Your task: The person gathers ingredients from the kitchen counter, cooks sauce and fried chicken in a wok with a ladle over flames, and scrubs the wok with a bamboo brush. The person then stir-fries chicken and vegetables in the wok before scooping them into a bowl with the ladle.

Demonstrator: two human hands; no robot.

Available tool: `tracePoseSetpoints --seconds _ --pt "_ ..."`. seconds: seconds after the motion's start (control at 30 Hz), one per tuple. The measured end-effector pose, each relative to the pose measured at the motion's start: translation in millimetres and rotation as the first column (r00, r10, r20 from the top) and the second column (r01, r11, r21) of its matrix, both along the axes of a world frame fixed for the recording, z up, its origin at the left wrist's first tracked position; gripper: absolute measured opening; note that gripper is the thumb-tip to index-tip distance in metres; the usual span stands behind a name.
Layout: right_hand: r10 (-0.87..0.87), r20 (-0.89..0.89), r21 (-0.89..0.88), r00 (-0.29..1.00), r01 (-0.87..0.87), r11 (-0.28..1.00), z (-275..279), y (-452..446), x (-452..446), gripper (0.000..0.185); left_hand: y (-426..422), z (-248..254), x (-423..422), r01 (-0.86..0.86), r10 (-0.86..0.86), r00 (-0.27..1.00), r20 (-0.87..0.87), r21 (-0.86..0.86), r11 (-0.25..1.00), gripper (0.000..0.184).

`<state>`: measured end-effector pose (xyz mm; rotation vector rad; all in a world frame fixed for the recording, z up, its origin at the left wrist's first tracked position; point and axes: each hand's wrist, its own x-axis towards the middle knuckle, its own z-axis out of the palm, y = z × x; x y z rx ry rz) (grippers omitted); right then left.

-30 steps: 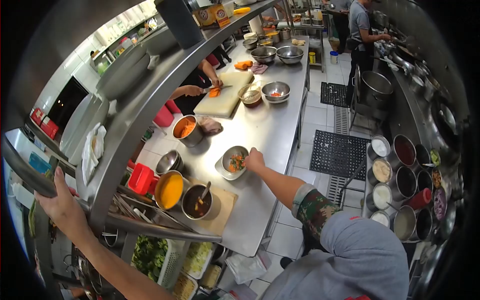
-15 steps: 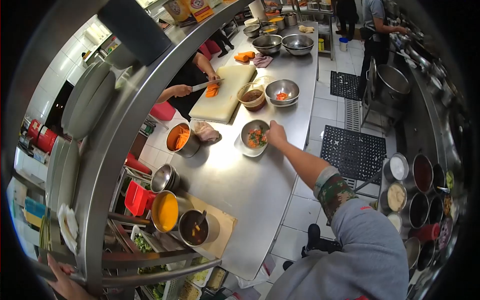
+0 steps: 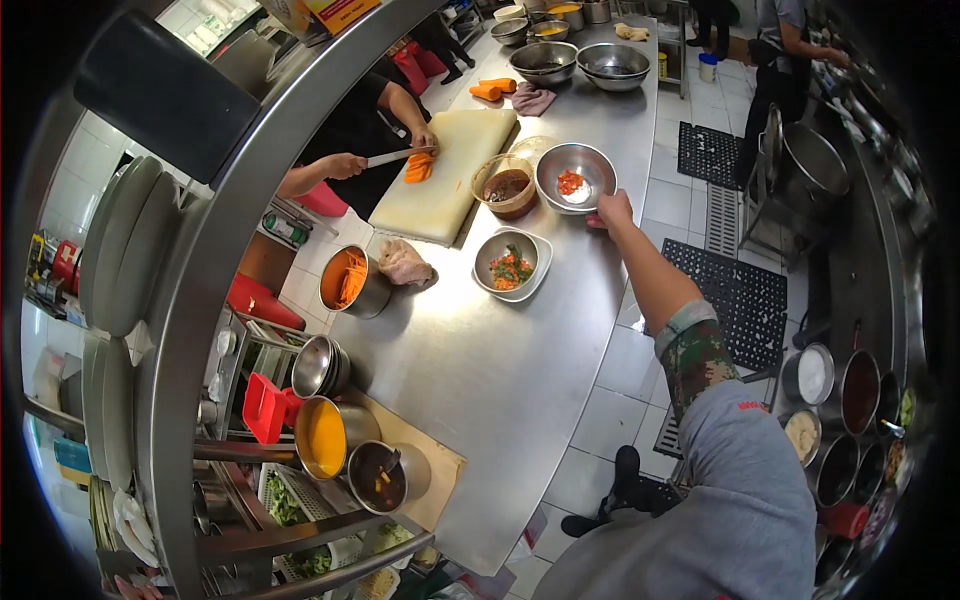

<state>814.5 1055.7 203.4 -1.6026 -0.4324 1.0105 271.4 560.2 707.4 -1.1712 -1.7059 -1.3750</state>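
My right hand (image 3: 612, 213) is closed on the near rim of a metal bowl (image 3: 600, 165), which is tilted and has red chopped pieces (image 3: 570, 182) inside. Just nearer, a second metal bowl (image 3: 482, 262) with chopped orange, green and red pieces (image 3: 512, 268) stands in a white square dish (image 3: 543, 262). Left of the held bowl is a clear tub of dark brown sauce (image 3: 507, 188). Only a little of my left hand (image 3: 135, 588) shows at the bottom left edge, by the shelf rail; its fingers are mostly cut off.
Across the steel table (image 3: 520, 400), a co-worker's hands cut carrot with a knife (image 3: 395, 157) on a white cutting board (image 3: 440, 180). Pots of carrot strips (image 3: 355, 280), yellow liquid (image 3: 330, 440) and dark liquid (image 3: 385, 475) stand along the left. A steel shelf frame (image 3: 235, 190) rises at left.
My right hand has left the bowl of mixed chopped pieces and now holds the bowl of red pieces, tilted toward me. My left hand has slipped mostly out of view.
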Motion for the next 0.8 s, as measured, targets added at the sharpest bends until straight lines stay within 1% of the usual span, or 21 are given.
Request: tracePoseSetpoints --seconds 0.03,0.07,0.1,0.17,0.27,0.33,0.37,0.43,0.47,0.5,0.53,0.57,0.6,0.63,0.67,0.7,0.73,0.77,0.8 --pt "0.038 0.001 0.011 0.999 -0.038 0.999 -13 7 6 0.042 3 -1 6 0.035 -0.035 0.999 0.017 0.022 0.999 0.023" --pt "0.051 0.039 0.022 0.998 -0.052 0.998 -6 -1 8 0.039 6 -1 11 0.069 -0.07 0.997 0.034 0.04 0.997 0.02" --pt "0.06 0.087 -0.005 0.994 -0.06 0.998 -2 -9 11 0.037 7 -1 13 0.104 -0.107 0.993 0.052 0.057 0.993 0.017" --pt "0.08 0.186 -0.063 0.979 -0.07 0.996 2 -26 20 0.034 6 -1 9 0.132 -0.134 0.99 0.051 0.042 0.99 0.017" --pt "0.145 0.31 -0.031 0.94 -0.142 0.989 -4 -59 35 0.033 4 -1 4 0.148 -0.149 0.987 0.062 0.022 0.989 0.017" --pt "0.23 0.404 -0.033 0.886 -0.237 0.971 -12 -88 46 0.034 -1 -1 -5 0.139 -0.14 0.988 0.07 0.014 0.99 0.017" --pt "0.272 0.448 -0.035 0.852 -0.287 0.957 -14 -102 48 0.035 -8 1 -26 0.158 -0.158 0.983 0.097 0.009 0.987 0.018" --pt "0.387 0.409 -0.065 0.826 -0.397 0.915 3 -146 36 0.035 -33 16 -93 0.248 -0.247 0.942 0.229 0.024 0.968 0.019" --pt "0.444 0.388 -0.076 0.808 -0.452 0.889 15 -169 26 0.036 -47 26 -147 0.33 -0.325 0.891 0.318 0.04 0.943 0.02" --pt "0.484 0.38 -0.088 0.788 -0.49 0.867 25 -189 11 0.036 -40 20 -116 0.318 -0.318 0.908 0.271 0.045 0.947 0.021" --pt "0.524 0.371 -0.096 0.767 -0.529 0.843 35 -209 -8 0.035 -62 34 -182 0.325 -0.31 0.889 0.338 0.013 0.946 0.023" --pt "0.561 0.361 -0.101 0.745 -0.567 0.818 40 -224 -28 0.035 -63 28 -165 0.261 -0.244 0.938 0.247 -0.038 0.965 0.022" --pt "0.609 0.333 -0.091 0.72 -0.619 0.78 36 -235 -48 0.034 -49 18 -128 0.19 -0.177 0.973 0.148 -0.085 0.978 0.025" --pt "0.651 0.307 -0.075 0.694 -0.665 0.744 29 -243 -70 0.034 -42 14 -113 0.169 -0.159 0.983 0.088 -0.12 0.978 0.028" --pt "0.657 0.447 -0.096 0.607 -0.697 0.71 16 -245 -91 0.034 -34 10 -98 0.146 -0.143 0.989 0.027 -0.151 0.978 0.032" --pt "0.641 0.576 -0.123 0.507 -0.721 0.682 3 -247 -114 0.034 -32 9 -95 0.176 -0.177 0.984 0.012 -0.181 0.968 0.035" --pt "0.664 0.531 -0.102 0.526 -0.739 0.666 -2 -249 -138 0.032 -35 9 -96 0.213 -0.217 0.976 0.0 -0.205 0.955 0.038" --pt "0.681 0.489 -0.081 0.546 -0.749 0.658 0 -253 -161 0.031 -41 10 -103 0.151 -0.149 0.988 0.026 -0.2 0.968 0.041" --pt "0.775 0.304 -0.182 0.554 -0.764 0.619 23 -258 -181 0.03 -42 10 -117 0.11 -0.1 0.993 0.061 -0.191 0.975 0.044"
